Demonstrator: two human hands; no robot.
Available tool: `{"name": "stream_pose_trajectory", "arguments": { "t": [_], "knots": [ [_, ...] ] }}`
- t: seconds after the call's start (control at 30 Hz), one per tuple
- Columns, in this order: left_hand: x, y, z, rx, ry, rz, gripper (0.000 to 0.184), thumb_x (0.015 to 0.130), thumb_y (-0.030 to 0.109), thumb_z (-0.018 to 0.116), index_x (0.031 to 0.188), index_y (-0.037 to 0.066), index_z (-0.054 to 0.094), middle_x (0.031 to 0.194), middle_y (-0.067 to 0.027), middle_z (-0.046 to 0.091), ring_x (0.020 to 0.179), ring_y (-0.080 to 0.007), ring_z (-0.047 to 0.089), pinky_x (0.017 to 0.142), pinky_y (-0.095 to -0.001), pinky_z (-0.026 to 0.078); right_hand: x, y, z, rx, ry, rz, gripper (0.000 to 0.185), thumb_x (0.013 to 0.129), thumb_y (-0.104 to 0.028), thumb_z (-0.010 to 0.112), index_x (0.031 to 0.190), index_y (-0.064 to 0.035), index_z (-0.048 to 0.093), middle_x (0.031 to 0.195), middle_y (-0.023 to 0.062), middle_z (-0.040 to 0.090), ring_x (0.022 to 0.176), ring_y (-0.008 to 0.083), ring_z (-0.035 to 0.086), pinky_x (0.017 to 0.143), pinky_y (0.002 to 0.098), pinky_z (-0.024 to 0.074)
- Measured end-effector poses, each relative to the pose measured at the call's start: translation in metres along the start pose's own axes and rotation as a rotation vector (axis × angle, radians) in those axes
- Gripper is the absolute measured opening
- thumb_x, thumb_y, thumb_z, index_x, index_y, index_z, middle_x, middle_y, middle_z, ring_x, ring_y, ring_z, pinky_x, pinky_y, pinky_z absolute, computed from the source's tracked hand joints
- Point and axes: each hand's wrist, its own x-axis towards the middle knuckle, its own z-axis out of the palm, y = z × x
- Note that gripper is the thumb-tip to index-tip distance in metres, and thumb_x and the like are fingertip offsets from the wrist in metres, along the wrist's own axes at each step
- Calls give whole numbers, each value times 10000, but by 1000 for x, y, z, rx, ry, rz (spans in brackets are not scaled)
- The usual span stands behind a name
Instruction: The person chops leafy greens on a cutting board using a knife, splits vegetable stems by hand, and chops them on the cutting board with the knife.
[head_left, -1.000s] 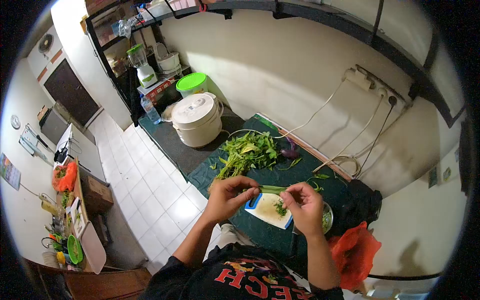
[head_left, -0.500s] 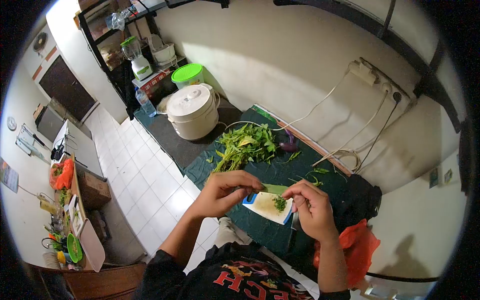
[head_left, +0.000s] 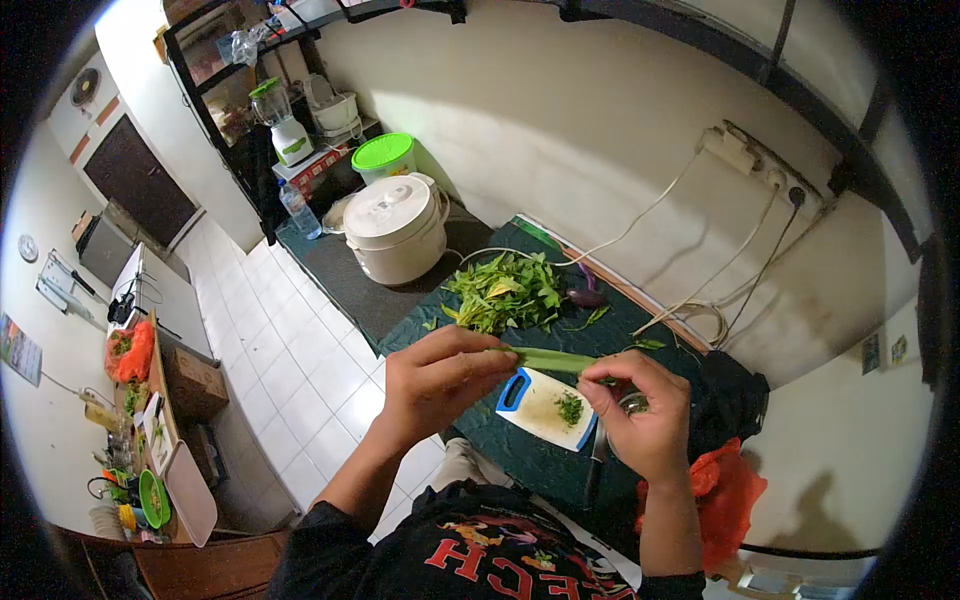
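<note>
Item, one green strip [head_left: 552, 361]: we held it stretched between both hands, above the cutting board. Our left hand [head_left: 445, 378] had thumb and fingers nearly closed on its left end. Our right hand [head_left: 645, 410] had its right end in a close pinch of thumb and fingers.

Item, one white cutting board with blue trim [head_left: 545, 408], on a dark green cloth [head_left: 545, 472]; chopped greens [head_left: 570, 406] lay toward its right side.

Item, one knife [head_left: 596, 466], dark-handled, just beside the board's right edge.

Item, one bowl [head_left: 633, 403], mostly hidden by our right hand.

Item, one red plastic bag [head_left: 728, 495], near our right forearm.

Item, one heap of leafy greens [head_left: 508, 292], beyond the board; beside it, one purple eggplant [head_left: 586, 298].

Item, one white rice cooker [head_left: 396, 235], lid down, farther left; behind it, one tub with green lid [head_left: 384, 154]; to its left, one plastic bottle [head_left: 298, 210], upright.

Item, one blender [head_left: 290, 138], behind the bottle.
</note>
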Motion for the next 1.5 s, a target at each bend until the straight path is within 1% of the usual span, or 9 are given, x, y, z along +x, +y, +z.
{"name": "stream_pose_trajectory", "arguments": {
  "t": [0.13, 0.43, 0.63, 0.7, 0.8, 1.13, 1.23, 1.33, 1.5],
  "knots": [
    [-3, 2, -1, 44, 77, 63, 260, 729, 39, 816, 974, 85, 744, 923, -78, 709, 770, -200, 691, 634, -291, 554, -1, -9, 2, 4, 36, 33, 112, 829, -41, 760, 906, -15, 683, 808, 66, 707, 706, 116, 662, 625, 243, 510],
    [-9, 17, 1, -99, 114, -70, 218, 746, 26, 807, 943, 38, 714, 915, -129, 726, 869, -236, 711, 753, -327, 561, -14, -12, 0, -24, 88, 45, 124, 869, -141, 751, 941, -63, 688, 826, 61, 717, 667, 144, 687, 621, 276, 525],
    [-14, 28, 25, -446, 292, -372, 133, 828, 33, 757, 930, -18, 688, 925, -95, 711, 841, -159, 665, 786, -270, 514, -20, -6, 16, 230, 172, 204, 145, 905, -141, 721, 951, -16, 662, 825, 38, 698, 723, 93, 650, 677, 264, 511],
    [-16, 29, 28, -690, 287, -637, 141, 870, 22, 734, 992, -28, 685, 1007, -77, 695, 935, -130, 636, 843, -254, 499, -20, -4, 19, 293, 190, 261, 159, 914, -141, 716, 951, 0, 652, 829, 32, 689, 738, 79, 632, 693, 254, 507],
    [-19, 20, 29, -770, 261, -696, 168, 875, 24, 731, 1030, -16, 677, 1000, -63, 683, 933, -117, 625, 839, -248, 496, -20, -1, 22, 347, 184, 294, 151, 916, -137, 716, 924, -4, 645, 822, 37, 686, 726, 77, 627, 685, 245, 506],
    [-13, 11, 32, -862, 274, -708, 210, 890, -4, 681, 1100, 5, 685, 1069, -61, 661, 976, -122, 611, 861, -261, 480, -18, 6, 17, 427, 96, 355, 141, 921, -113, 704, 868, -31, 603, 816, 22, 661, 750, 59, 613, 676, 240, 496],
    [-13, -7, 22, -686, 59, -464, 199, 893, 11, 679, 1089, 8, 710, 1033, -73, 684, 959, -147, 634, 849, -277, 493, -15, 5, 5, 376, 39, 322, 82, 918, -77, 681, 894, -24, 622, 833, 49, 660, 763, 97, 632, 683, 257, 498],
    [0, -5, 4, -372, -218, -290, 179, 869, 35, 708, 1044, 39, 745, 937, -90, 706, 904, -197, 674, 783, -322, 534, -10, 5, -14, -11, -161, -54, 123, 909, -55, 646, 1017, -6, 679, 885, 110, 648, 771, 237, 659, 693, 319, 517],
    [6, -1, -2, -77, -249, -64, 249, 811, 29, 747, 1058, 56, 745, 932, -87, 701, 862, -230, 677, 727, -331, 545, -12, -7, -14, -122, -125, -10, 181, 905, -52, 661, 1075, -5, 698, 878, 102, 645, 769, 210, 647, 691, 299, 511]
  ]
}}
